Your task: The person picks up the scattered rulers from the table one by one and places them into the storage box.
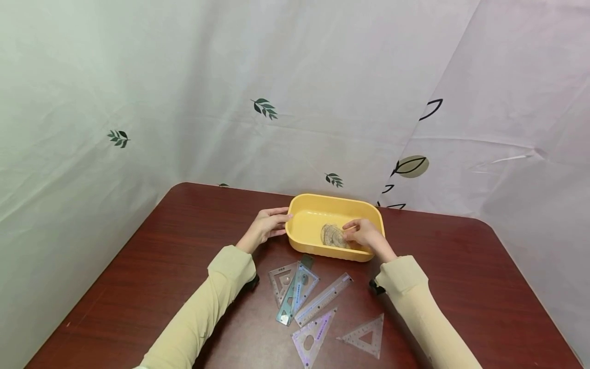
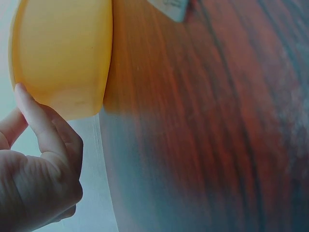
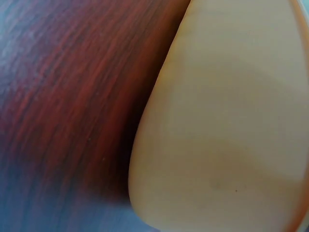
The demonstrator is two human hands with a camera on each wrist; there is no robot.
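A yellow plastic bin [image 1: 313, 249] stands toward the far edge of the table. At its left end my left hand [image 1: 268, 224] holds the rim; the left wrist view shows a fingertip against the bin's outer wall [image 2: 65, 53]. My right hand [image 1: 366, 234] reaches over the right side into the bin, with thumb and fingers at the edge of clear protractors [image 1: 333, 236] lying overlapped on the bottom. How many protractors there are is hard to tell. In the right wrist view only the bin's outer wall [image 3: 222, 121] shows, and the hand is hidden.
In front of the bin lie a clear straight ruler [image 1: 323, 300], a purple-marked set square [image 1: 313, 335], a clear set square [image 1: 366, 336], a blue-marked set square [image 1: 304, 282], a grey set square [image 1: 278, 277] and a teal ruler [image 1: 286, 310]. A patterned curtain [image 1: 295, 128] hangs behind the table [image 1: 193, 230].
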